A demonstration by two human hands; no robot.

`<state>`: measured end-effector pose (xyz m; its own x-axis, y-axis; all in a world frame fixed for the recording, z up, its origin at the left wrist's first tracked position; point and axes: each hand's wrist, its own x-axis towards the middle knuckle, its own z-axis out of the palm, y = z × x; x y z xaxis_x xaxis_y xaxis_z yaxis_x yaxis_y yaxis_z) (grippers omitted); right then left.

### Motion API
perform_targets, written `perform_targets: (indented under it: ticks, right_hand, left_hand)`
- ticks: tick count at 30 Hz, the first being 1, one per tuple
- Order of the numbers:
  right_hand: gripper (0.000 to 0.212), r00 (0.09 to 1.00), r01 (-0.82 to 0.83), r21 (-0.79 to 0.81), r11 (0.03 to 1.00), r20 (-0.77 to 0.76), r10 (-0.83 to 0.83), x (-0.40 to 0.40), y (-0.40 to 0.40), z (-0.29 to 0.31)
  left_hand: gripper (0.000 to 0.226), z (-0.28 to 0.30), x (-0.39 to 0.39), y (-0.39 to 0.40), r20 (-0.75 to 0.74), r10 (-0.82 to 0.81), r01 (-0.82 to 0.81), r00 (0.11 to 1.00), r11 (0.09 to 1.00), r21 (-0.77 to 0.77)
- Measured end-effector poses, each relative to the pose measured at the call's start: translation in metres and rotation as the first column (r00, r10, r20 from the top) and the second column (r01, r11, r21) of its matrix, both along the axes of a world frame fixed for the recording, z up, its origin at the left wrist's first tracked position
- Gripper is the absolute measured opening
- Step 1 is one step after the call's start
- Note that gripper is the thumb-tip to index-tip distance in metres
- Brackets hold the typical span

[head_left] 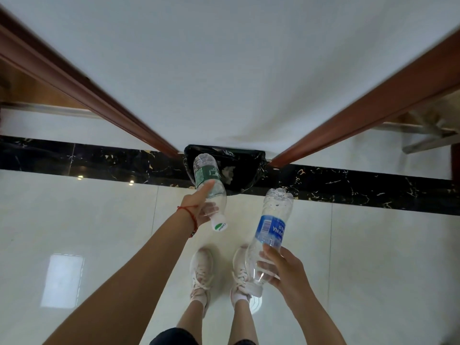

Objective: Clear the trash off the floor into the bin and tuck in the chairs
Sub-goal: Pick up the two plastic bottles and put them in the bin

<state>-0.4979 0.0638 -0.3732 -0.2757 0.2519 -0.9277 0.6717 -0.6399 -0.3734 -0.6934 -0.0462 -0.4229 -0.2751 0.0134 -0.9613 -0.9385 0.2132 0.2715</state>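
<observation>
At the foot of a white wall, between two brown door frames: inspection as follows.

Bin: black-lined bin [245, 168] stands on the floor against the wall, on the dark marble strip [99, 160]; pale crumpled trash [227, 173] shows inside it.

Left hand: left hand [199, 205] grasps the green-label bottle [208, 185] near its neck, thumb laid along the side, fingers curled round underneath.

Green-label bottle: clear, apparently empty, white cap [219, 224] pointing back toward the person, base tilted forward over the near edge of the bin's opening. Whether it touches the liner cannot be told.

Right hand: right hand [281, 267] grasps the blue-label bottle [270, 232] round its lower, cap-end part, fingers wrapped on the clear plastic.

Blue-label bottle: clear, apparently empty, held base upward and tilted; short of the bin, above the pale floor tiles [373, 245].

Wrist: red string bracelet [191, 215] on the left wrist.

Feet: two pale lace-up shoes [201, 272] side by side on the tiles, below the bottles.

Right edge: part of a metal chair frame [423, 138] visible past the right door frame; detail unclear.
</observation>
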Motion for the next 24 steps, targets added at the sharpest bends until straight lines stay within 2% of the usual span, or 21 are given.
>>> perform_targets:
  ticks: [3, 6, 11, 13, 15, 16, 19, 22, 24]
  right_hand:
    - [0.029, 1.0, -0.004, 0.014, 1.0, -0.022, 0.004, -0.006, 0.004, -0.003]
    - [0.033, 0.999, -0.01, 0.028, 1.0, -0.043, 0.012, -0.013, 0.009, -0.004]
    - [0.035, 0.998, -0.027, 0.04, 0.999, -0.055, 0.029, -0.018, 0.013, -0.007]
    - [0.035, 0.998, -0.036, 0.042, 0.998, -0.054, 0.038, -0.017, 0.014, -0.007]
    - [0.035, 0.998, -0.032, 0.036, 0.999, -0.048, 0.034, -0.015, 0.013, -0.008]
    - [0.036, 0.999, -0.03, 0.031, 0.999, -0.043, 0.032, -0.015, 0.012, -0.008]
    - [0.035, 0.999, -0.023, -0.004, 1.0, -0.034, 0.022, -0.019, 0.007, -0.01]
    - [0.033, 1.0, -0.001, -0.065, 0.998, -0.025, -0.001, -0.028, 0.0, -0.012]
    - [0.033, 1.0, 0.022, -0.129, 0.991, -0.014, -0.024, -0.036, -0.005, -0.016]
  left_hand:
    - [0.059, -0.004, -0.004, 0.001, 0.008, 0.032, -0.032, 0.999, 0.999, 0.004]
    - [0.067, -0.011, -0.006, -0.001, 0.033, 0.051, -0.053, 0.998, 0.998, 0.045]
    - [0.047, -0.006, -0.007, 0.001, -0.006, 0.039, -0.039, 0.999, 0.997, 0.062]
    - [0.045, -0.003, -0.006, -0.001, -0.063, -0.006, 0.008, 0.998, 1.0, 0.024]
    - [0.042, -0.001, -0.004, -0.007, -0.186, -0.162, 0.151, 0.969, 0.986, -0.071]
    - [0.044, 0.001, 0.0, -0.012, -0.26, -0.278, 0.253, 0.925, 0.959, -0.128]
    - [0.049, 0.008, 0.013, -0.029, -0.413, -0.579, 0.48, 0.703, 0.815, -0.325]
    - [0.051, 0.011, 0.026, -0.049, -0.457, -0.734, 0.581, 0.502, 0.678, -0.45]
    - [0.055, 0.013, 0.032, -0.063, -0.454, -0.794, 0.625, 0.404, 0.602, -0.497]
